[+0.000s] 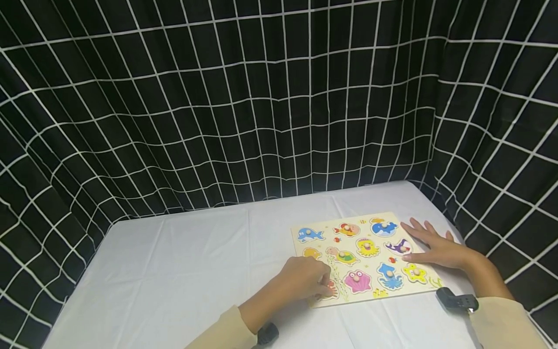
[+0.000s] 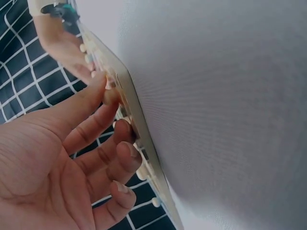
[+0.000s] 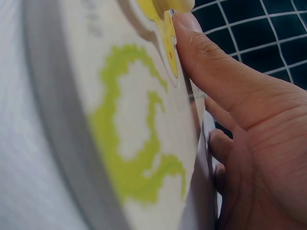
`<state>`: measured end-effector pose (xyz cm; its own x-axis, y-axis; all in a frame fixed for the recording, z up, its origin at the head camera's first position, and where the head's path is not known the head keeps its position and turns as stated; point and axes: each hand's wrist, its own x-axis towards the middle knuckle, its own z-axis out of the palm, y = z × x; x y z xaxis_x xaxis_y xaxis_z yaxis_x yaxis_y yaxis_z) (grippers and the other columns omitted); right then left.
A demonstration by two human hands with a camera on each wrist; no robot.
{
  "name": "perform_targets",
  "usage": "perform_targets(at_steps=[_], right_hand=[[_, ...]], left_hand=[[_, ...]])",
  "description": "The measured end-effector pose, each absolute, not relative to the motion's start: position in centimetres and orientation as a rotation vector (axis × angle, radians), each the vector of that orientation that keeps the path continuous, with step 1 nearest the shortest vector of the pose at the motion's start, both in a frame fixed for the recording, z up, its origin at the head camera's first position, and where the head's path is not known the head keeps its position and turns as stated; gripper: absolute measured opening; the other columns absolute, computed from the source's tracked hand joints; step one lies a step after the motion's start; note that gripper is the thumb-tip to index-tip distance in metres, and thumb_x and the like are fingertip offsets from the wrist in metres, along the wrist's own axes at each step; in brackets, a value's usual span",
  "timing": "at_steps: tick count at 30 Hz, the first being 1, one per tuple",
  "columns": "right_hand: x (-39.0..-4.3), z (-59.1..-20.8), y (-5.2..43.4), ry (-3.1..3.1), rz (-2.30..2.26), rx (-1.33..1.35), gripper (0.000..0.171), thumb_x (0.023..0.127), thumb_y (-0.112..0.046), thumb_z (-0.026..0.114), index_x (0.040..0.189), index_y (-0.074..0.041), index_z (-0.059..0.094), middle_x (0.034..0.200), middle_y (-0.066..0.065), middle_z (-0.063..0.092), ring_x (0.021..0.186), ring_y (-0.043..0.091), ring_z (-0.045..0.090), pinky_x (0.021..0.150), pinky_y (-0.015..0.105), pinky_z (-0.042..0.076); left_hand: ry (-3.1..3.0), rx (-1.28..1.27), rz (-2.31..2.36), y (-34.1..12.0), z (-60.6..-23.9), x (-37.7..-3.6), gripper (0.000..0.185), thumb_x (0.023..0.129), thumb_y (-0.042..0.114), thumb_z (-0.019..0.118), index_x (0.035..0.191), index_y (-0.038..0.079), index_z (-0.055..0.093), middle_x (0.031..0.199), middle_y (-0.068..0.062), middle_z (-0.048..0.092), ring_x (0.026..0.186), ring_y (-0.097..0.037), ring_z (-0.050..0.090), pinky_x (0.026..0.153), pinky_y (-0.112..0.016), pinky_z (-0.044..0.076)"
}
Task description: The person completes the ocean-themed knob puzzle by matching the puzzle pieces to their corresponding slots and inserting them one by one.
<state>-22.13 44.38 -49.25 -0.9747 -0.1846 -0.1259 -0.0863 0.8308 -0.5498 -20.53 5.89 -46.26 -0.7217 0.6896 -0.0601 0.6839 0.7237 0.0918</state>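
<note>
The left hand (image 1: 305, 280) curled over the puzzle's (image 1: 364, 257) near-left corner, fingertips on a piece there; whether it gripped, I cannot tell. Farther right, the right hand (image 1: 436, 246) lay flat, fingers straight, on the puzzle's right edge, upon the white table (image 1: 174, 271).

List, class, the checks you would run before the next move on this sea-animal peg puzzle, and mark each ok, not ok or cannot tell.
1. Puzzle board lies flat on the white table: ok.
2. Right hand steadies the board's right edge, fingers flat: ok.
3. Left hand is at the front left corner, fingers curled over the red piece: ok.
4. Left fingers actually pinch that piece's peg: cannot tell, the hand hides it.
5. Other pieces, such as the pink shell and blue octopus, sit in their slots: ok.
6. Red piece fully seated: cannot tell.
</note>
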Motion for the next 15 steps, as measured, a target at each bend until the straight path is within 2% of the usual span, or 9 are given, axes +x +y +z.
perform_targets(at_steps=[10,12,14,15], right_hand=[[-22.1,-49.2,44.7,2.832,-0.845,-0.235,0.101,0.085,-0.053,0.073,0.161,-0.011,0.022,0.166,0.028,0.001,0.148,0.053,-0.014,0.102,0.078,-0.016],[-22.1,-48.9,44.9,2.835,-0.842,-0.231,0.101,0.085,-0.052,0.074,0.16,-0.009,0.022,0.165,0.029,0.001,0.148,0.054,-0.014,0.102,0.079,-0.015],[-22.0,-48.6,44.9,2.828,-0.836,-0.212,0.101,0.086,-0.052,0.073,0.16,-0.007,0.021,0.164,0.03,0.002,0.147,0.055,-0.012,0.102,0.079,-0.014],[-21.9,-48.3,44.8,2.824,-0.831,-0.2,0.101,0.087,-0.052,0.072,0.16,-0.006,0.02,0.163,0.032,0.002,0.147,0.056,-0.012,0.102,0.079,-0.013]], left_hand=[[2.723,1.16,0.246,5.0,-45.8,-21.0,0.031,0.091,0.055,0.069,0.073,0.031,0.06,0.059,0.017,0.055,0.059,-0.002,0.05,0.056,-0.024,0.039],[2.673,1.186,0.296,4.6,-45.5,-21.5,0.023,0.093,0.053,0.068,0.082,0.033,0.065,0.062,0.018,0.056,0.062,-0.002,0.052,0.058,-0.025,0.04],[2.636,1.205,0.345,3.8,-45.2,-22.2,0.017,0.095,0.051,0.067,0.097,0.034,0.069,0.066,0.018,0.058,0.065,-0.002,0.053,0.06,-0.024,0.041],[2.631,1.213,0.374,3.3,-45.1,-22.6,0.02,0.095,0.049,0.067,0.107,0.034,0.07,0.07,0.019,0.059,0.067,-0.002,0.053,0.061,-0.024,0.041]])
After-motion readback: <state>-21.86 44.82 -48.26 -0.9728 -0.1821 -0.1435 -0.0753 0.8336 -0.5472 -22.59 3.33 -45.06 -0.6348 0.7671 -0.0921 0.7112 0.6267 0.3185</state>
